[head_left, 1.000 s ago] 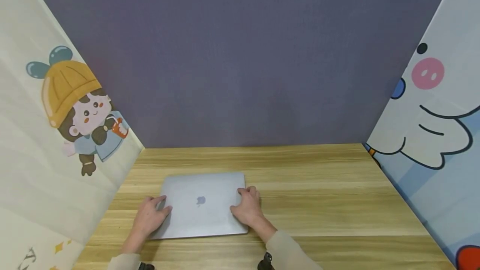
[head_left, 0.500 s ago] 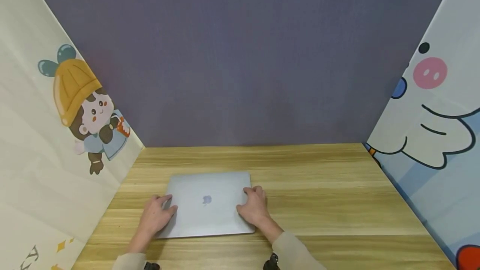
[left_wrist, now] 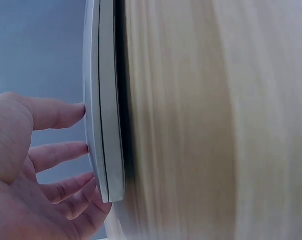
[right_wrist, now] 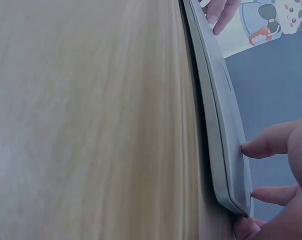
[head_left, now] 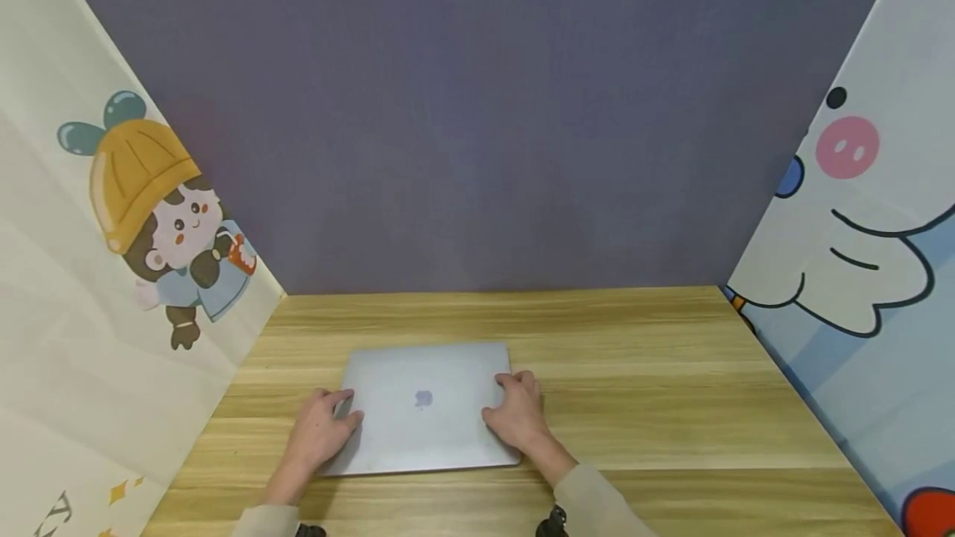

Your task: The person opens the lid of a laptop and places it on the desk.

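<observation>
A closed silver laptop [head_left: 429, 433] with an apple logo on its lid lies on the wooden table, its front edge toward the person. My left hand [head_left: 319, 431] holds its left side, thumb and index finger on the lid and the other fingers down at the side edge. On the opposite side my right hand [head_left: 520, 414] grips the laptop in much the same way, its thumb on the lid. Both wrist views show the laptop's front edge [left_wrist: 108, 105] with a thin dark shadow under it. Some lower fingertips are hidden behind the laptop's corners.
The wooden table [head_left: 649, 404] extends to the right of the laptop and behind it. A dark grey panel [head_left: 485, 123] stands at the back. Cartoon-printed sheets flank the table, a left sheet [head_left: 45, 272] and a right sheet [head_left: 910, 371].
The laptop has slid a little to the right across the table, with both hands moving along on its sides. Their hold looks the same.
</observation>
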Demonstrator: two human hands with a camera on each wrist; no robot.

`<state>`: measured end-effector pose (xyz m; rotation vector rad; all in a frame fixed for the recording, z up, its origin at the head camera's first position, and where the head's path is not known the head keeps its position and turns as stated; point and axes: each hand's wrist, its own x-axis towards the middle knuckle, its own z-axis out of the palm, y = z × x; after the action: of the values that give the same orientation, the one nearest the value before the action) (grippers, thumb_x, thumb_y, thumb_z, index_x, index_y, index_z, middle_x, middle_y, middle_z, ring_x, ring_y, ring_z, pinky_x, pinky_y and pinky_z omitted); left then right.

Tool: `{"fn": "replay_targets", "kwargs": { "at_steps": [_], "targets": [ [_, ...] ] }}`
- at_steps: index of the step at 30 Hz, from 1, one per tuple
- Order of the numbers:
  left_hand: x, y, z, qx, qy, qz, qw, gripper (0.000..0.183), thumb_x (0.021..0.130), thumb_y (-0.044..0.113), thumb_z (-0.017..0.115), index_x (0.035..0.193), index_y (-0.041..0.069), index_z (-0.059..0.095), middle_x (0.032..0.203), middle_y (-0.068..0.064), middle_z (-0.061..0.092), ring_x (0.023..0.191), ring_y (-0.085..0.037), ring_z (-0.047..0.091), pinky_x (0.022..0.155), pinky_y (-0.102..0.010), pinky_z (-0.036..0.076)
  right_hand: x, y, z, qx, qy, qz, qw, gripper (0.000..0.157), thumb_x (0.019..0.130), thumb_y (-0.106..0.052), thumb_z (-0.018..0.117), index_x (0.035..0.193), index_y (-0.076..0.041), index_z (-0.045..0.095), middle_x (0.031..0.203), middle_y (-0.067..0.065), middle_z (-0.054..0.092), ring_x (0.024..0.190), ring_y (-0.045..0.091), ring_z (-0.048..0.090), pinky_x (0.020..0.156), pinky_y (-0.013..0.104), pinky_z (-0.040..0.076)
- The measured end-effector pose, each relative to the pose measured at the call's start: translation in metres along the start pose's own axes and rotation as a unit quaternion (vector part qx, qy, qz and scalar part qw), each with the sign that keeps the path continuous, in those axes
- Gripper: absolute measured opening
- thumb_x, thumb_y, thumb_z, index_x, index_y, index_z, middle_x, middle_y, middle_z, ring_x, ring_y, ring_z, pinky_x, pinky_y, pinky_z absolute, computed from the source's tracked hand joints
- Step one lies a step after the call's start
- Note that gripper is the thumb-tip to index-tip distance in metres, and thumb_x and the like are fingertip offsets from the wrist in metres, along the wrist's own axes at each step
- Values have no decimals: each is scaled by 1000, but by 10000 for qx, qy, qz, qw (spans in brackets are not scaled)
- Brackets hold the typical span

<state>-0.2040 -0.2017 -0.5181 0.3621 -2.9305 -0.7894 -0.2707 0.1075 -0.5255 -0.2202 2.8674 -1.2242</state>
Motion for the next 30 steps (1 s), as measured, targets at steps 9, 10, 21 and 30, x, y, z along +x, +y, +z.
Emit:
{"fn": "replay_targets", "kwargs": {
  "at_steps": [9,10,21,30],
  "targets": [
    [2,11,10,-58,29,93,9999,46,80,23,71,120,0,64,109,-19,56,93,-30,56,74,-47,50,2,12,-11,-25,9,36,10000,60,66,-13,76,121,2,60,114,19,44,104,32,41,85,46,43],
    [2,12,11,-60,32,100,9999,46,79,23,71,119,0,64,108,-18,56,92,-30,56,73,-46,50,2,12,-13,-19,2,59,10000,60,66,-13,76,122,2,60,114,19,44,105,32,41,85,46,43],
    [-1,26,16,-82,46,150,9998,46,79,22,72,118,0,64,108,-19,56,92,-30,57,74,-47,51,2,20,-22,-18,50,144,9999,61,65,-13,76,122,2,60,114,19,45,106,32,42,87,47,44],
    [-1,36,24,-74,152,300,9994,46,77,22,74,116,0,66,104,-17,57,90,-30,56,72,-46,50,4,30,-32,-40,56,107,9999,61,65,-13,77,121,4,60,115,22,45,107,36,43,88,49,44]
  ]
}}
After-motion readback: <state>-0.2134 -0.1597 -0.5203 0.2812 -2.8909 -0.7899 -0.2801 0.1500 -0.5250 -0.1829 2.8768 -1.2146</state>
